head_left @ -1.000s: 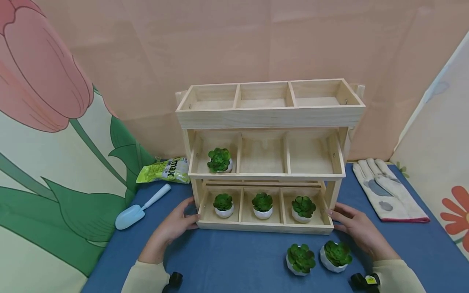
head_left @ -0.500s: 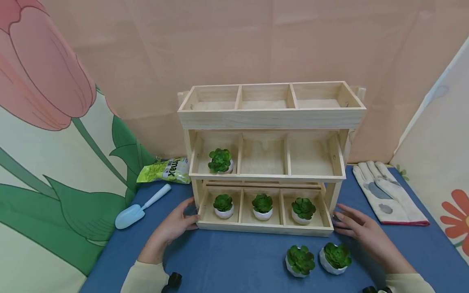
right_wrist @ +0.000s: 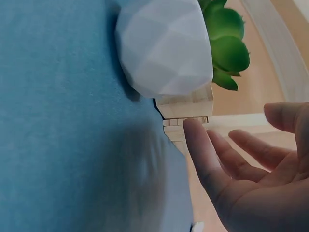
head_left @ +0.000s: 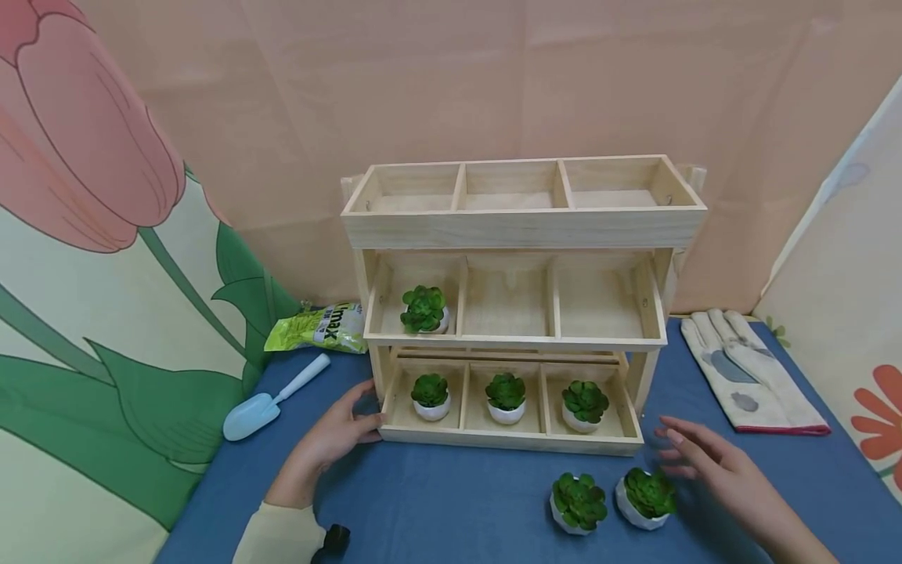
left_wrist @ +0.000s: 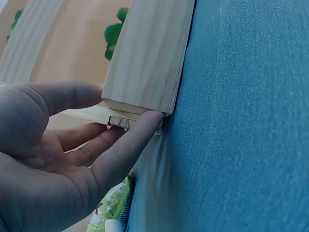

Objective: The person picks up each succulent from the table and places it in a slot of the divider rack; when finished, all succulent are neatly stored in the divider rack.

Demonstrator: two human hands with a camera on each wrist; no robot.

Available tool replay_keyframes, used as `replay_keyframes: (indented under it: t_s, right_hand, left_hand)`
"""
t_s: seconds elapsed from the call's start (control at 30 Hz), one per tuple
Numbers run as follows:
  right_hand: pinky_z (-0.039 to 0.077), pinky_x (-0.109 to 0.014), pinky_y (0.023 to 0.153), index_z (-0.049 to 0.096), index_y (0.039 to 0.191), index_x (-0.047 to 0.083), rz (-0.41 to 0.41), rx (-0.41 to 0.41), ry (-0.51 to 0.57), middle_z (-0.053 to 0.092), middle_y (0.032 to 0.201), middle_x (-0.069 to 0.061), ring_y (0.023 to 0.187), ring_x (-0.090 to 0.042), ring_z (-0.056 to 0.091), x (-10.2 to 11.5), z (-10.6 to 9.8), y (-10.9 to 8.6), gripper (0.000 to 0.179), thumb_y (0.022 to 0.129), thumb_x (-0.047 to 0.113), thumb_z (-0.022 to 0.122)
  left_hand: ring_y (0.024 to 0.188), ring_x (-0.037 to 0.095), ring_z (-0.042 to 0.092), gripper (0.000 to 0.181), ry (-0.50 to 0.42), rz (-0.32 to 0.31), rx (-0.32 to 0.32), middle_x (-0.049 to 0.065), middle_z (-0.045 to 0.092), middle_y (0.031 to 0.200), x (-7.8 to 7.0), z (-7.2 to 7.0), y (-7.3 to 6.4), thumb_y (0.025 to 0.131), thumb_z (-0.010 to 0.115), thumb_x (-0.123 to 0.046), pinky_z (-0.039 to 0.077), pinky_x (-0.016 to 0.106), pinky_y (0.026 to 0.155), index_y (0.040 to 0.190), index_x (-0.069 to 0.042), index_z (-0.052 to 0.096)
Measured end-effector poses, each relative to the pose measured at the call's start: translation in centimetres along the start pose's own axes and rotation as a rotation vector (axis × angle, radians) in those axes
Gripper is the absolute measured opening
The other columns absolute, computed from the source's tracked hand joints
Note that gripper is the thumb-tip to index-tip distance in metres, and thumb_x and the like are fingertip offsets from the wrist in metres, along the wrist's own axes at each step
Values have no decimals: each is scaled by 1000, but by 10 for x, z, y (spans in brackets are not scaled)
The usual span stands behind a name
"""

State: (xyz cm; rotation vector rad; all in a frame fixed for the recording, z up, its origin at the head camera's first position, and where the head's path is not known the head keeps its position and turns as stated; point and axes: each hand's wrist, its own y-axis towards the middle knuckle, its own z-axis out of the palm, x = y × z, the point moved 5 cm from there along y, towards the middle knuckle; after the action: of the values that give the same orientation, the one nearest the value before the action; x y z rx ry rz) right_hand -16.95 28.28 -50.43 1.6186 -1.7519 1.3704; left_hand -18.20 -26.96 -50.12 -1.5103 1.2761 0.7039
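A three-tier wooden planter shelf stands on the blue cloth. My left hand touches the lower left corner of its bottom tray, and fairly straight fingers meet the wood in the left wrist view. My right hand is apart from the shelf, with nothing in it and its fingers spread. Nearest to it is a potted succulent in a white faceted pot. Another potted succulent sits left of that one. The bottom tray holds three succulents, one per compartment; a further succulent sits in the middle tray's left compartment.
A light blue trowel and a green printed bag lie left of the shelf. White gardening gloves with a red edge lie to the right. A backdrop hangs behind the shelf.
My right hand has let go of the shelf's lower right corner and moved right and toward me, near the loose succulents. The left hand stays at its corner.
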Motion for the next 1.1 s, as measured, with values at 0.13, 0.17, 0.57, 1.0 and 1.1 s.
replay_keyframes:
  t_s: [0.13, 0.17, 0.57, 1.0, 1.1]
  right_hand:
    - [65, -40, 97, 31, 167, 3, -10, 62, 15, 44, 166, -27, 131, -28, 68, -3, 4, -7, 74, 114, 53, 44]
    - [65, -41, 98, 30, 167, 2, -11, 80, 17, 44, 166, -28, 132, -28, 67, -5, 5, -7, 73, 114, 50, 45]
    - [60, -52, 105, 11, 171, 3, -57, 250, -16, 43, 164, -33, 142, -49, 53, -24, 17, -14, 85, 110, 33, 61]
    - [59, -24, 86, 14, 170, 0, -115, 285, -18, 51, 154, -30, 123, -24, 63, -28, 26, -15, 95, 102, 25, 75]
    - [60, -35, 92, 18, 169, -1, -99, 285, -48, 48, 157, -32, 126, -29, 61, -28, 27, -14, 94, 100, 27, 76]
  left_hand:
    - [126, 42, 70, 73, -5, -2, 3, 27, 29, 170, 1, 0, 0, 107, 62, -8, 66, 45, 97, 168, -3, 24]
    - [126, 42, 70, 73, -6, -2, 4, 27, 29, 170, 1, 0, 0, 107, 62, -8, 66, 45, 97, 168, -3, 24]
    - [127, 43, 70, 73, -18, 5, 12, 27, 29, 170, 2, -1, 1, 106, 63, -8, 65, 46, 97, 168, -4, 25]
    - [129, 44, 68, 74, -24, 4, 7, 26, 27, 172, 1, 0, 0, 106, 64, -9, 65, 46, 98, 169, -6, 25]
    - [128, 45, 68, 74, -24, 5, 6, 27, 27, 172, 2, 0, 0, 106, 64, -9, 65, 46, 98, 169, -5, 24]
